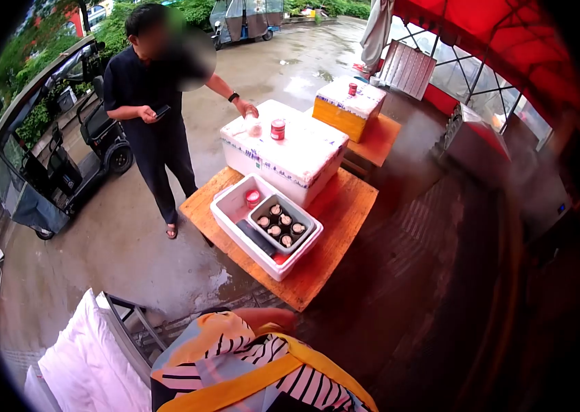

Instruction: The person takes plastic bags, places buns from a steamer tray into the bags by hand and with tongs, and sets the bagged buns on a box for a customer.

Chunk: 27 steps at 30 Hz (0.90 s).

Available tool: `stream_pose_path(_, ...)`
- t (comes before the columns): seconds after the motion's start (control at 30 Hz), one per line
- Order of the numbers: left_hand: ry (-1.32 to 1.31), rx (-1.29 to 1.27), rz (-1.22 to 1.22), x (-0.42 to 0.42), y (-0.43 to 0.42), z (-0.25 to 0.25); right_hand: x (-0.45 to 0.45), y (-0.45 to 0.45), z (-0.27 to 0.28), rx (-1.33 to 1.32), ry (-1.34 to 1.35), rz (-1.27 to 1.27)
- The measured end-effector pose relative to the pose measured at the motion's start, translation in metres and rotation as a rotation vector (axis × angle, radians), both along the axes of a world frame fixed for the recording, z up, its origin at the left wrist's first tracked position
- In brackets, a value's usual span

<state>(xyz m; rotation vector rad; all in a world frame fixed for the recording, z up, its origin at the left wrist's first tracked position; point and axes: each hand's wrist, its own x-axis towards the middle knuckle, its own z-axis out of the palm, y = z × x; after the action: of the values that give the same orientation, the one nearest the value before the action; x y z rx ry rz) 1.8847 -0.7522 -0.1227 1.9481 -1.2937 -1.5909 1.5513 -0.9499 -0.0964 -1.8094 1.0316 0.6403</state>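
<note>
At the bottom, my left hand (282, 318) reaches out from a patterned sleeve, in front of the wooden table's near corner. Shadow hides its fingers, and I can make out nothing held. My right hand is out of view. Nearest to my left hand, an open white foam box (225, 213) stands on the wooden table (298, 292). Inside it are a grey tub (312, 230) with several pale-topped containers, a red-and-white can (253, 198) and a dark cylindrical thing (256, 238).
Behind stands a large closed foam box (283, 165) with a red can (277, 129) on it. A person (146, 103) rests a hand on a clear bag there and holds a phone. A yellow-sided box (345, 117) sits farther back; a cushioned chair (94, 357) is left.
</note>
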Motion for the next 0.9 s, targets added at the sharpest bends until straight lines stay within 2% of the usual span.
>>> stream_pose_path(0.07, -0.338, 0.065, 0.051, 0.003, -0.002, -0.016, -0.017, -0.019, 0.000, 0.000, -0.001, 0.035)
stream_pose_path(0.13, -0.539, 0.126, 0.283, -0.007, 0.012, -0.017, -0.035, -0.041, -0.001, -0.006, 0.000, 0.074)
stream_pose_path(0.2, -0.616, 0.183, 0.509, -0.033, 0.023, -0.031, -0.055, -0.062, -0.002, -0.013, 0.015, 0.121)
stream_pose_path(0.4, -0.416, 0.247, 0.205, -0.163, 0.031, -0.045, -0.127, -0.112, -0.006, -0.018, 0.151, 0.380)
stream_pose_path(0.53, -0.435, 0.347, 0.177, -0.201, 0.045, -0.046, -0.157, -0.145, -0.001, -0.074, 0.198, 0.635)
stream_pose_path(0.57, -0.442, 0.420, 0.213, -0.196, 0.050, -0.047, -0.148, -0.140, 0.019, -0.235, 0.199, 0.562)
stream_pose_path(0.6, -0.449, 0.488, 0.213, -0.189, 0.050, -0.044, -0.152, -0.156, 0.000, -0.066, 0.176, 0.471)
stream_pose_path(0.63, -0.459, 0.549, 0.188, -0.183, 0.042, -0.044, -0.152, -0.164, -0.017, -0.040, 0.238, 0.343)
stream_pose_path(0.67, -0.495, 0.538, 0.118, -0.176, 0.031, -0.038, -0.155, -0.174, -0.034, -0.019, 0.239, 0.324)
stream_pose_path(0.7, -0.536, 0.518, 0.050, -0.166, 0.015, -0.020, -0.159, -0.180, -0.035, -0.106, 0.104, 0.286)
stream_pose_path(0.73, -0.576, 0.498, -0.008, -0.153, -0.003, -0.004, -0.157, -0.187, -0.017, -0.069, 0.115, 0.161)
stream_pose_path(0.77, -0.708, 0.355, -0.162, -0.134, 0.004, -0.055, -0.158, -0.195, -0.010, -0.026, 0.138, 0.079)
stream_pose_path(0.8, -0.785, 0.314, -0.044, -0.121, -0.018, -0.055, -0.168, -0.196, -0.014, -0.110, 0.133, 0.033)
stream_pose_path(0.87, -0.879, 0.145, 0.115, -0.098, -0.119, -0.071, -0.223, -0.215, -0.045, -0.547, -0.101, 0.362)
stream_pose_path(0.9, -0.682, 0.216, 0.140, -0.081, -0.157, -0.079, -0.238, -0.227, -0.059, -0.338, 0.042, 0.187)
